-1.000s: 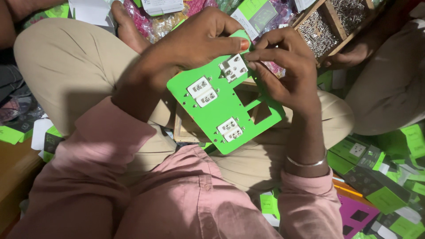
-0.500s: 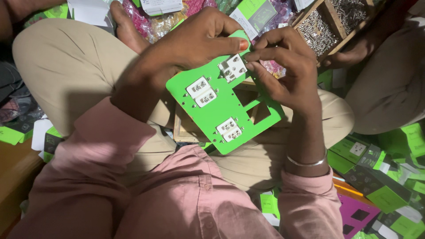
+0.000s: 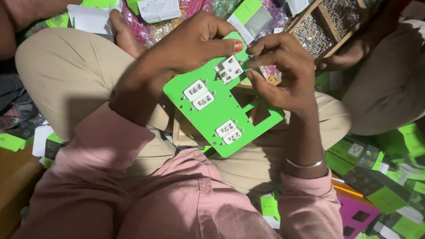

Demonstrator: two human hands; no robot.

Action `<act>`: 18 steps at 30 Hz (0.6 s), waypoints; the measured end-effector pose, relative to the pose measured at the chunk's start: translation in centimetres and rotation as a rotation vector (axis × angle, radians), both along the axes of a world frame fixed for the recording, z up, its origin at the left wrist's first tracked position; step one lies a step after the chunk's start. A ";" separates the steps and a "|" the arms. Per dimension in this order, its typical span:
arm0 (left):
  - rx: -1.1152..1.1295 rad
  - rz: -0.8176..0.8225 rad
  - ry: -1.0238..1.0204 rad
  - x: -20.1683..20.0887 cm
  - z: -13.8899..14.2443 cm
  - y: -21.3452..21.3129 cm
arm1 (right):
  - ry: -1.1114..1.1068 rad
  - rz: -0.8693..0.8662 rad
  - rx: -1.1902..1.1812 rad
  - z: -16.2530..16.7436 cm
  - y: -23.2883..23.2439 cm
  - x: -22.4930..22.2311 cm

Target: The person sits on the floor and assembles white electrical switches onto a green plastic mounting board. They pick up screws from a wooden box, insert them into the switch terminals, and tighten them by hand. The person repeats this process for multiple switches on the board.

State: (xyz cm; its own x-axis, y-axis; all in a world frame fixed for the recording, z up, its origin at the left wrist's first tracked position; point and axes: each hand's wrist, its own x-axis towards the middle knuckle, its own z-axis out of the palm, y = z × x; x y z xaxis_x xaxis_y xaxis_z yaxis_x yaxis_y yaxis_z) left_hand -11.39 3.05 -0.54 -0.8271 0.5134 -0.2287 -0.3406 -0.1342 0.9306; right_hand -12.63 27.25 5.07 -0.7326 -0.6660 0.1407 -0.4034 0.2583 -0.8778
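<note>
Head view showed the green plate (image 3: 221, 110) over the person's lap. The left hand (image 3: 195, 42) pinched its top edge. The right hand (image 3: 283, 71) pinched by the white socket (image 3: 229, 69). It looked thin, stiff and light, best held by its edges.

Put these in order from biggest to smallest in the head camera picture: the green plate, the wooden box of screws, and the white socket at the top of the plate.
1. green plate, clearly the biggest.
2. wooden box of screws, though the picture edge cuts it off and it lies farther away, so its true size is unsure.
3. white socket, the smallest.
</note>
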 end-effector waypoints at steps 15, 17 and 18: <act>0.015 0.006 -0.010 0.1 -0.4 -0.1 | -0.132 0.009 -0.070 -0.3 0.1 0.0; 0.040 -0.006 0.011 0.0 -0.5 0.0 | 0.074 0.070 -0.001 -0.3 0.3 -0.1; 0.049 -0.011 0.024 -0.1 -0.5 -0.1 | 0.056 0.056 -0.009 -0.3 0.3 -0.2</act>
